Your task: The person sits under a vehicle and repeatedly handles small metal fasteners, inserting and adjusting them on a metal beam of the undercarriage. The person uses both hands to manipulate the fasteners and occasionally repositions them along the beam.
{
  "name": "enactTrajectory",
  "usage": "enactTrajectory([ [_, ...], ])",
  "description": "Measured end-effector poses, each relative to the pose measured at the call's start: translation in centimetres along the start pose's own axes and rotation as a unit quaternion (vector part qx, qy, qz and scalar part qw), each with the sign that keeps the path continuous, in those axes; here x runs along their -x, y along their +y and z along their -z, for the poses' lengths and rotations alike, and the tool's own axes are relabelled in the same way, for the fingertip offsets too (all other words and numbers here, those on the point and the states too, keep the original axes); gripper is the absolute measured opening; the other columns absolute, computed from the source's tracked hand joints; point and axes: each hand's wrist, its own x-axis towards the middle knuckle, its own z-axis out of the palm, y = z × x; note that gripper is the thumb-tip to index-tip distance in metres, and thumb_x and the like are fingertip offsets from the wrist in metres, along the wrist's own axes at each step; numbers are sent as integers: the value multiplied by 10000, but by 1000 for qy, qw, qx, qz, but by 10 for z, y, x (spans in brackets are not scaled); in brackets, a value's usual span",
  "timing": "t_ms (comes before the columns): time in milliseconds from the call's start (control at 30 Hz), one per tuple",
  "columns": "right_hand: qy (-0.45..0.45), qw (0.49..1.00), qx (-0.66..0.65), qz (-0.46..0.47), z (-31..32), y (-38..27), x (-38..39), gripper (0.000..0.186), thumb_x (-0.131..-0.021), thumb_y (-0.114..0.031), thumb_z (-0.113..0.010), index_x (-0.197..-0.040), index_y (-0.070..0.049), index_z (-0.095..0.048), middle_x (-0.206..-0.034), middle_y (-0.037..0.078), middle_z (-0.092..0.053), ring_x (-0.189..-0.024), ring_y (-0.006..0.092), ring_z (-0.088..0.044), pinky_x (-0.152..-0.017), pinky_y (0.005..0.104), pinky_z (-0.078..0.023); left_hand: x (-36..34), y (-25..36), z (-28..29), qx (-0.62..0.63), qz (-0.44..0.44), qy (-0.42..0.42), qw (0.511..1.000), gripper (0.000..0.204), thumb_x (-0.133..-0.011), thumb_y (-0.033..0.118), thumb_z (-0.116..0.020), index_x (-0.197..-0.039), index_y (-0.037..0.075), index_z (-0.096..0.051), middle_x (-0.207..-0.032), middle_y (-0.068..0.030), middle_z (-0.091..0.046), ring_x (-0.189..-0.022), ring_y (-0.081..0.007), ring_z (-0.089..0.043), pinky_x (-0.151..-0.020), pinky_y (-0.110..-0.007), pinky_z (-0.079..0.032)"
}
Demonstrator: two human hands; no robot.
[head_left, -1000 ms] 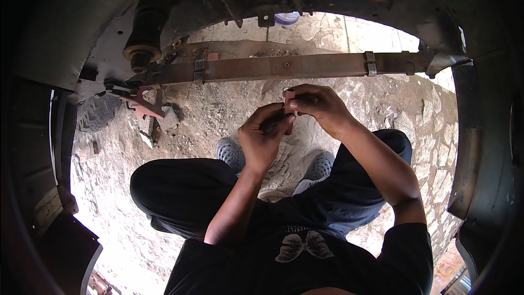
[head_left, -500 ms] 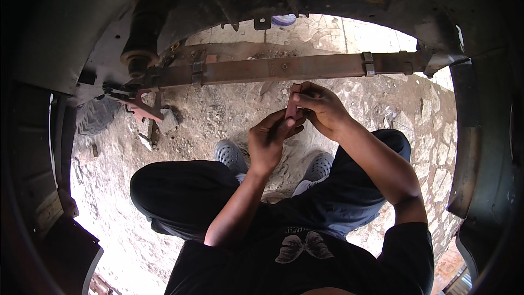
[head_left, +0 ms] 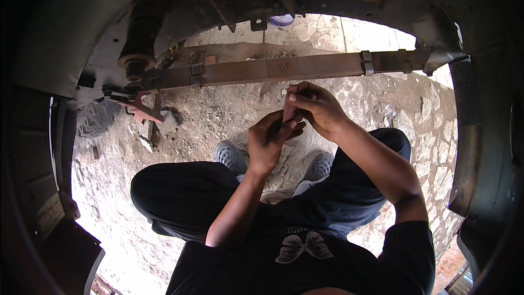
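Both my hands hold a narrow reddish-brown strip [head_left: 289,110], upright between them just below a long rusty metal bar [head_left: 245,68] with clamps on it. My left hand [head_left: 267,139] pinches the strip's lower part between thumb and fingers. My right hand [head_left: 319,109] grips its upper end, thumb across it, fingers curled behind. Some fingertips are hidden behind the strip.
Dark metal bodywork [head_left: 65,33] arches overhead and down both sides. A cylindrical part [head_left: 136,49] hangs at upper left, above a pink metal bracket [head_left: 144,112] and a treaded tyre [head_left: 95,117]. My bent legs [head_left: 174,191] and grey clogs [head_left: 229,155] rest on rough, stony ground [head_left: 196,114].
My left hand has shifted down and right along the strip since a second ago. My right hand has moved slightly up and left, with its thumb now higher on the strip.
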Motion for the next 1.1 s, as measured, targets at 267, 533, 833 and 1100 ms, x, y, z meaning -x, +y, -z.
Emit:
enactTrajectory([
  [267, 23, 997, 72, 18, -5, -1, 0, 352, -934, -205, -745, -1164, 36, -630, -914, 75, -693, -869, 153, -666, -851, 315, -505, -3, -11, 10, -25, 3, 26, 999, 341, -941, 54, -689, -1214, -129, -599, -1117, -224, -701, -996, -287, -723, -897, -395, -612],
  [533, 96, 993, 64, 25, 1, 4, -1, 324, -928, -149, -744, -1171, 55, -679, -998, 88, -722, -980, 166, -655, -913, 330, -491, -4, 4, 1, -43, 22, 39, 998, 306, -946, 72, -700, -1181, -112, -632, -1056, -197, -724, -958, -243, -730, -866, -370, -621],
  [833, 112, 994, 13, 13, -6, 10, 1, 336, -898, -153, -780, -1158, 38, -690, -1034, 80, -720, -982, 163, -653, -888, 311, -495, -7, -4, 17, 4, 30, -15, 999, 376, -997, 184, -636, -1207, -126, -606, -1063, -227, -713, -955, -307, -735, -844, -411, -625],
  [1100, 131, 991, 12, 6, -6, 14, 0, 300, -896, -185, -790, -1116, -5, -697, -980, 52, -704, -958, 147, -647, -844, 303, -490, -10, 1, 12, -107, 12, -6, 994, 348, -979, 121, -657, -1192, -150, -608, -1034, -228, -723, -931, -266, -736, -839, -376, -627],
])
